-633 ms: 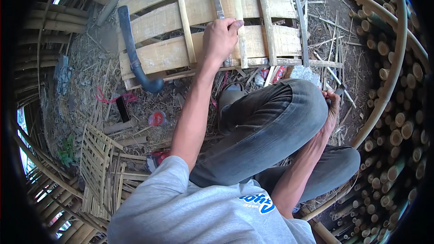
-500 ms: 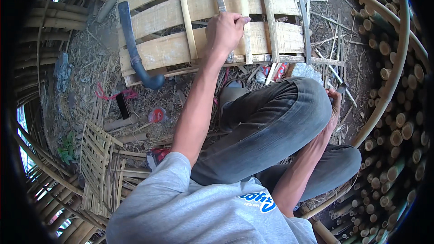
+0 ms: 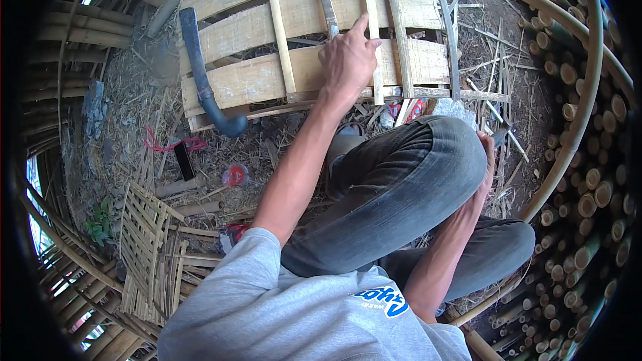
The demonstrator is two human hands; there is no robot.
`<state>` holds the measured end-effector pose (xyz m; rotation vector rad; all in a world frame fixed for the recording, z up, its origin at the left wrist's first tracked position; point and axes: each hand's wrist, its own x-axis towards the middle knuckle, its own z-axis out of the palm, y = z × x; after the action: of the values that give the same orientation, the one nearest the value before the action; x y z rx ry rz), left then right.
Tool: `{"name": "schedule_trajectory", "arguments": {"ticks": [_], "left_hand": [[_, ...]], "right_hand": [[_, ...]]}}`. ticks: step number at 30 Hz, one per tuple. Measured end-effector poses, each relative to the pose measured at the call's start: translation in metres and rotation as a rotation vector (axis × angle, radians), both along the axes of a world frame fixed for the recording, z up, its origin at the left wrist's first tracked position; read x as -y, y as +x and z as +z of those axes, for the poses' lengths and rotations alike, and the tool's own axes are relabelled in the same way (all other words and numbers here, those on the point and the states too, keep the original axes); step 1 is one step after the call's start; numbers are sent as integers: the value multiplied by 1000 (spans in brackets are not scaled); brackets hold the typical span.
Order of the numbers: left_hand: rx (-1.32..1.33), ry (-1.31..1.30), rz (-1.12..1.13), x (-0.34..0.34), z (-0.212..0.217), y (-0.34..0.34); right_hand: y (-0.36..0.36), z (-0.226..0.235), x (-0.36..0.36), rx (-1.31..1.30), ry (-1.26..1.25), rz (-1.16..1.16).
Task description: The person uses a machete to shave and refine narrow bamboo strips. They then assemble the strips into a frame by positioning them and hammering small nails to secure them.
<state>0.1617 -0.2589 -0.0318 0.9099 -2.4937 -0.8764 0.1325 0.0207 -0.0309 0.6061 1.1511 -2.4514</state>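
My left hand (image 3: pixel 349 60) lies over a panel of wide pale bamboo boards (image 3: pixel 247 80) crossed by narrow strips. Its index finger is stretched out and the thumb stands apart, both touching a pale bamboo strip (image 3: pixel 369 0); the other fingers are curled under. That strip's near end juts past the panel's front edge. Beside my raised knee, my right hand (image 3: pixel 487 157) is closed, partly hidden by the leg. A small dark piece (image 3: pixel 499 135), perhaps a blade, shows at its fingertips. On the panel's left end rests a curved machete (image 3: pixel 200 70) with a dark handle.
Cut bamboo poles (image 3: pixel 588 200) are stacked on the right behind a bent pole. At the left lie a phone (image 3: pixel 183 160), pink string (image 3: pixel 157 142), a cup with a red lid (image 3: pixel 235 175) and a woven bamboo piece (image 3: pixel 144 234). Clear plastic (image 3: pixel 455 109) sits near my knee.
My left hand has shifted right and slightly nearer, its index finger now stretched out. The strip beneath it has moved right and nearer. My right hand has drawn slightly back behind the knee.
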Motion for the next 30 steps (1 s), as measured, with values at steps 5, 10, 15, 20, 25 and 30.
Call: {"name": "schedule_trajectory", "arguments": {"ticks": [5, 10, 15, 20, 25, 30], "left_hand": [[-18, -37, 47, 2, -4, -4], [-67, -13, 18, 10, -2, -2], [38, -193, -160, 10, -4, -11], [209, -568, -467, 38, -2, 9], [99, -519, -551, 48, -16, 14], [117, -521, -477, 40, -19, 20]], "right_hand": [[1, -17, 2, 6, -27, 25], [9, -22, 8, -10, 51, 114], [21, -4, 23, -10, 144, 122], [36, 4, 27, 39, 140, 206], [38, 8, 32, 44, 161, 261], [38, 8, 40, 14, 168, 294]]}}
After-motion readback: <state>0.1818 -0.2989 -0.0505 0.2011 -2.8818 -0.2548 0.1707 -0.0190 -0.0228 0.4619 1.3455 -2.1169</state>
